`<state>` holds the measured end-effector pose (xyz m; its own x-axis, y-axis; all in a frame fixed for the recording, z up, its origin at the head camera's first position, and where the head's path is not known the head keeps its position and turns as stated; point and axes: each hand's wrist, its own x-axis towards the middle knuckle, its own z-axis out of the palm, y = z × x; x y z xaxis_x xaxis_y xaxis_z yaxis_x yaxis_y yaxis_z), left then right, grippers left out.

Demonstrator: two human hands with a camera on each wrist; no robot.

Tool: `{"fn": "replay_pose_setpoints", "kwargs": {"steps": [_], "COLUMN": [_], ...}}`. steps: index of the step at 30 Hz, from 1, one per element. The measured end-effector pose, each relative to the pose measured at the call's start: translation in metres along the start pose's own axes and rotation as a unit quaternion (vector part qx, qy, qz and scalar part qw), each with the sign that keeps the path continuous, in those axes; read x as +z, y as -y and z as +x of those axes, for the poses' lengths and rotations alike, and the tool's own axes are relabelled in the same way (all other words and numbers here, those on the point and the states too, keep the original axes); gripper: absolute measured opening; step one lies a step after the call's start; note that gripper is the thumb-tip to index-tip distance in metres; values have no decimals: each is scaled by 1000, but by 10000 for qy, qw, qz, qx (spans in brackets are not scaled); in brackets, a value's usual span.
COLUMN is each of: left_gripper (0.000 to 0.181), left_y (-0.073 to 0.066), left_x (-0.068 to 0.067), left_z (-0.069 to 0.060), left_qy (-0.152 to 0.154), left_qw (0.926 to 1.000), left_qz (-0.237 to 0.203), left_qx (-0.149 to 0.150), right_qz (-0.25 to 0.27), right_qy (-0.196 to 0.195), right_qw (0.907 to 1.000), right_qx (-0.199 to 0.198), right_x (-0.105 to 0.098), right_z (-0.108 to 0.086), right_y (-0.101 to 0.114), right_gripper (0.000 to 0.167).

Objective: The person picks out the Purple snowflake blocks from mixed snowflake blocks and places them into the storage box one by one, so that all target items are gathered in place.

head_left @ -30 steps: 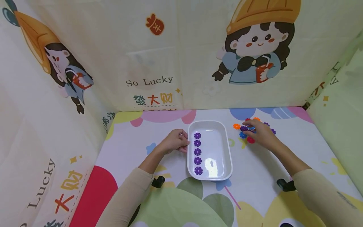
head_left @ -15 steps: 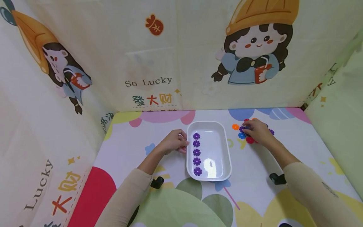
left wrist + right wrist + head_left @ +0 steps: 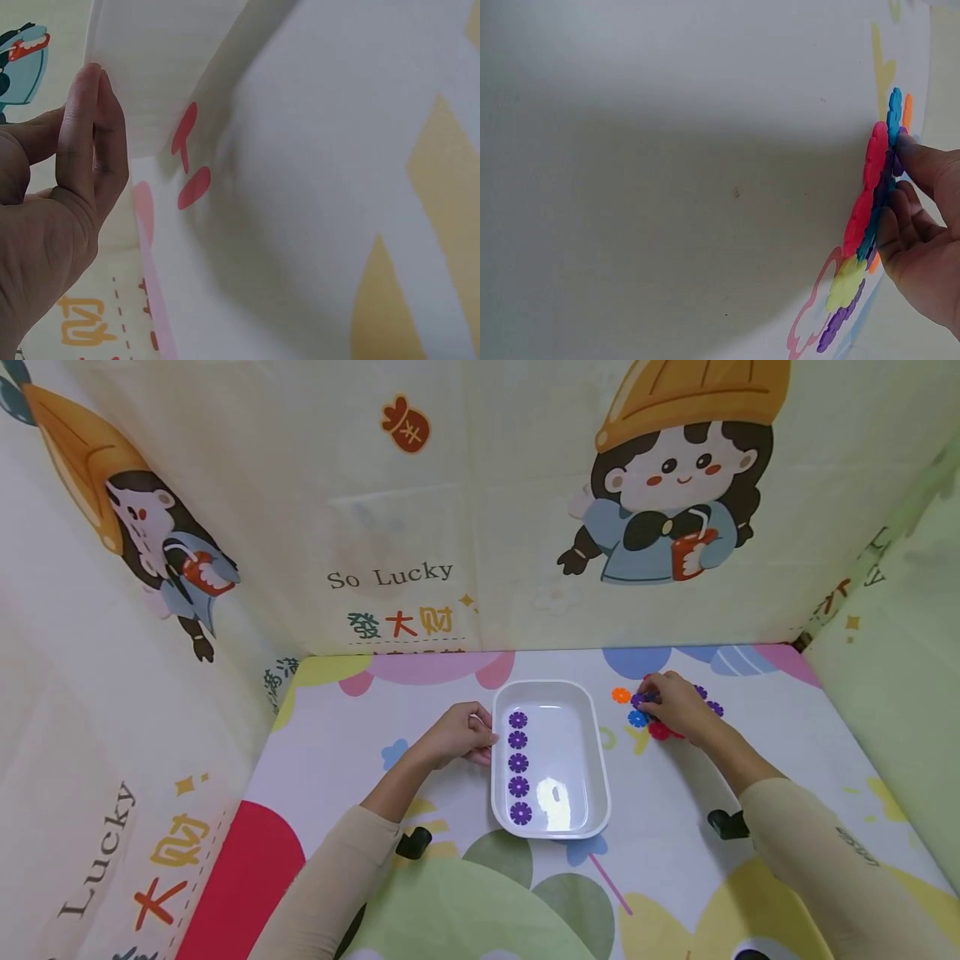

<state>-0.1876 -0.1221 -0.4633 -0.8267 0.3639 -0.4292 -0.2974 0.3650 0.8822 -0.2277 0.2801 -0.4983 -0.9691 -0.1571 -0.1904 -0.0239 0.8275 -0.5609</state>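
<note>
Discs [image 3: 637, 718] were flower-shaped, notched all round. I judged them light, stiff plastic: unlikely to break, perhaps a little slick on the smooth surface [image 3: 660, 806]. Best hold, to my mind, was thumb and fingertip across opposite notched edges; those lying flat would offer a thin edge, and overlapping neighbours might drag along.

Right grip [image 3: 673, 703]: down at the heap, thumb and fingers curved and touching it. Could not tell whether a disc was pinched; the hand hid the middle of the heap. An orange disc [image 3: 621, 695] lay just beside the grip, to its left. A red disc [image 3: 658, 730] lay just on my side of it, partly under the hand. A purple disc [image 3: 715, 708] lay just to the right of the knuckles. In the right wrist view a yellow disc [image 3: 847, 285] lay past the fingers, on the side away from the thumb.

Left grip [image 3: 463, 733]: thumb and bent fingers pinching the rim of the white tray [image 3: 573, 727]. The tray stood to the right of that grip, well to the left of the other. Its column of five purple discs [image 3: 518, 763] lay just inside the held side. Tray seemed rigid and light, the rim its natural handle.
</note>
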Motion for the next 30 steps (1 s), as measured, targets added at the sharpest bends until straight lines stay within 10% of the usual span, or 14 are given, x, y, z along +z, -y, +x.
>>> {"fn": "replay_pose_setpoints", "kwargs": {"steps": [30], "left_gripper": [22], "left_y": [0], "left_x": [1], "left_z": [-1], "left_qy": [-72], "left_qw": [9999], "left_qz": [-88], "left_qx": [9], "right_qz": [142], "right_qy": [-261], "right_qw": [9991], "right_qx": [-319], "right_x": [-8], "right_z": [-15], "right_y": [13], "right_gripper": [18]}}
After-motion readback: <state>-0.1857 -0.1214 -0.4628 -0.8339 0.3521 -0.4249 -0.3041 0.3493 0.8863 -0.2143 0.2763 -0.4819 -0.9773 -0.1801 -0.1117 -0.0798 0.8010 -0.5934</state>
